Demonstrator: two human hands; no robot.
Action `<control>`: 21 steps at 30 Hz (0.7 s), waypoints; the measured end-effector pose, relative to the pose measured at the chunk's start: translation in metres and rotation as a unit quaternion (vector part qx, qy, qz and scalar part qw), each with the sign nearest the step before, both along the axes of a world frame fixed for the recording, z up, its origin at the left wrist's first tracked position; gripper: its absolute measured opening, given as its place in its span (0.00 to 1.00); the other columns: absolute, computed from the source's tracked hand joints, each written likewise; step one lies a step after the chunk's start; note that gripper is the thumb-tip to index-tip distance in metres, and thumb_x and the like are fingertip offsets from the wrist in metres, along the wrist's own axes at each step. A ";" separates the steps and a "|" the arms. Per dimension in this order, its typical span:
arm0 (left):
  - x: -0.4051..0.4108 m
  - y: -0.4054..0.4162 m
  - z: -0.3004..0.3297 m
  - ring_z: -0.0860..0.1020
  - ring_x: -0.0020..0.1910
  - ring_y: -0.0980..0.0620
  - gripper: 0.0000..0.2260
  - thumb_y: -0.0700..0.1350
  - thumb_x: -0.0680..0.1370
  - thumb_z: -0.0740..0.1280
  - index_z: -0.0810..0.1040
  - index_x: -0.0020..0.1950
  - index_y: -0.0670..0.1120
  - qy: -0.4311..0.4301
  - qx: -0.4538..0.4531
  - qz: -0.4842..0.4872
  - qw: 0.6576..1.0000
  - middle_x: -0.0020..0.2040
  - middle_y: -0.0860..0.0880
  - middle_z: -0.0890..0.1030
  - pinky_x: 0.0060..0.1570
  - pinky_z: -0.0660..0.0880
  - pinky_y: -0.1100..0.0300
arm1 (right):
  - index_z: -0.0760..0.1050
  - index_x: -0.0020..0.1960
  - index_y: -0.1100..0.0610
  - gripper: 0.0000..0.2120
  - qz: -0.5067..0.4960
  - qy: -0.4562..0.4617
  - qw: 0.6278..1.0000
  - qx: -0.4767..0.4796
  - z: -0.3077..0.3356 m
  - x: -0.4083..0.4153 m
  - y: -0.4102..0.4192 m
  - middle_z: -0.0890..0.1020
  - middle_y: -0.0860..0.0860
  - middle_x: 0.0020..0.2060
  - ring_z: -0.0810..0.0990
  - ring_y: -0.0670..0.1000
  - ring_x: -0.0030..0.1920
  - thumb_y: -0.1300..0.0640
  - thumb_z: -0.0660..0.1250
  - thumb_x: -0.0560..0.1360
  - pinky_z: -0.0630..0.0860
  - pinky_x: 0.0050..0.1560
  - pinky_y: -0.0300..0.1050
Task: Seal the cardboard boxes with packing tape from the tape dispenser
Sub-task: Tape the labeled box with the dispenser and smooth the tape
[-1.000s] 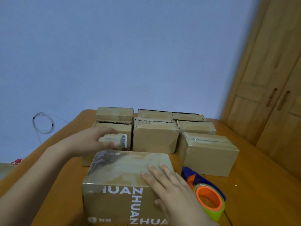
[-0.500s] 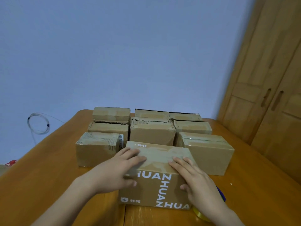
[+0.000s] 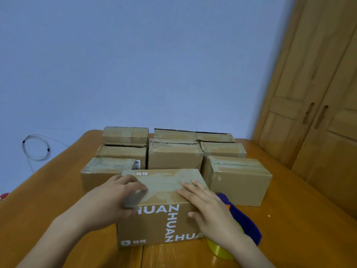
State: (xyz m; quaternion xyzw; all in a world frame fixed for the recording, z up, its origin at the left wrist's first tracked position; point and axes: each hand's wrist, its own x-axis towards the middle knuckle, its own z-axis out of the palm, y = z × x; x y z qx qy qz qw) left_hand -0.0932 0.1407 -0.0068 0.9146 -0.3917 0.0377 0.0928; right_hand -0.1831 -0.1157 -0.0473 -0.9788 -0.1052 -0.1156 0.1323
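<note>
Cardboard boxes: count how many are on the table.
9: printed box under both hands; front left, front right; middle row; back row. More may hide behind.

Pale blue wall (image 3: 135, 64) behind; wooden wardrobe (image 3: 318, 113) at right; wooden table (image 3: 48, 206) below.

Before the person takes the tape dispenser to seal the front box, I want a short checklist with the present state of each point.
1. Printed box rests on the table: ok.
2. Its top flaps lie flat: ok.
3. Left hand holds the box steady: ok.
4. Right hand free to take the tape dispenser: not ok, it rests on the box.
5. Dispenser close by: ok, right of the box.
6. Loose tape end ready: cannot tell.
</note>
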 end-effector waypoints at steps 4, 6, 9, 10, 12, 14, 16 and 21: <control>-0.002 -0.004 0.001 0.61 0.66 0.60 0.23 0.58 0.76 0.63 0.61 0.69 0.65 -0.008 0.018 0.008 1.000 0.68 0.65 0.61 0.56 0.71 0.66 | 0.64 0.68 0.36 0.20 -0.055 -0.128 0.971 0.197 -0.008 -0.003 -0.024 0.62 0.32 0.70 0.57 0.36 0.72 0.50 0.62 0.79 0.56 0.71 0.38; -0.002 -0.007 0.003 0.62 0.65 0.60 0.25 0.65 0.74 0.61 0.61 0.69 0.64 -0.005 0.030 0.014 0.999 0.68 0.63 0.63 0.57 0.69 0.67 | 0.73 0.60 0.45 0.12 -0.134 -0.203 0.942 0.230 -0.009 -0.008 -0.044 0.73 0.42 0.62 0.69 0.43 0.66 0.57 0.64 0.78 0.65 0.66 0.42; -0.003 -0.014 0.006 0.61 0.67 0.57 0.38 0.75 0.62 0.47 0.60 0.70 0.63 -0.009 0.046 0.025 0.999 0.70 0.61 0.61 0.65 0.63 0.62 | 0.72 0.45 0.44 0.10 -0.210 -0.134 0.950 0.190 -0.012 -0.022 -0.063 0.74 0.43 0.50 0.72 0.50 0.59 0.59 0.67 0.75 0.66 0.53 0.38; -0.003 -0.019 0.006 0.59 0.70 0.56 0.40 0.76 0.61 0.47 0.59 0.71 0.63 -0.012 0.046 0.027 0.999 0.72 0.60 0.59 0.68 0.60 0.60 | 0.72 0.44 0.44 0.05 -0.221 -0.082 0.960 0.150 -0.016 -0.026 -0.063 0.73 0.42 0.52 0.70 0.49 0.60 0.52 0.67 0.75 0.65 0.54 0.39; -0.004 -0.031 0.006 0.51 0.75 0.53 0.38 0.75 0.68 0.55 0.53 0.75 0.62 -0.015 0.050 0.023 0.998 0.76 0.56 0.54 0.72 0.55 0.55 | 0.71 0.45 0.43 0.16 -0.229 0.036 0.972 0.038 -0.026 -0.033 -0.056 0.68 0.41 0.61 0.62 0.48 0.67 0.32 0.60 0.70 0.61 0.65 0.47; -0.003 -0.044 0.004 0.45 0.77 0.51 0.42 0.76 0.67 0.56 0.48 0.76 0.61 -0.017 0.069 0.008 0.997 0.78 0.54 0.48 0.74 0.50 0.52 | 0.69 0.46 0.44 0.25 -0.226 0.108 0.966 -0.070 -0.035 -0.032 -0.048 0.60 0.42 0.70 0.52 0.50 0.73 0.24 0.53 0.65 0.47 0.73 0.59; 0.000 -0.056 0.000 0.40 0.77 0.51 0.49 0.80 0.60 0.52 0.44 0.77 0.62 -0.001 0.083 -0.009 0.996 0.79 0.54 0.44 0.74 0.45 0.51 | 0.70 0.47 0.44 0.22 -0.223 0.135 0.959 -0.108 -0.037 -0.030 -0.040 0.54 0.42 0.74 0.45 0.52 0.75 0.26 0.58 0.68 0.36 0.71 0.63; 0.008 -0.063 -0.015 0.43 0.77 0.53 0.45 0.76 0.61 0.45 0.43 0.77 0.63 -0.008 0.092 -0.030 0.995 0.79 0.56 0.46 0.74 0.43 0.54 | 0.78 0.54 0.48 0.17 -0.202 0.106 0.970 -0.088 -0.048 -0.028 -0.037 0.59 0.42 0.74 0.49 0.50 0.75 0.39 0.60 0.76 0.42 0.74 0.59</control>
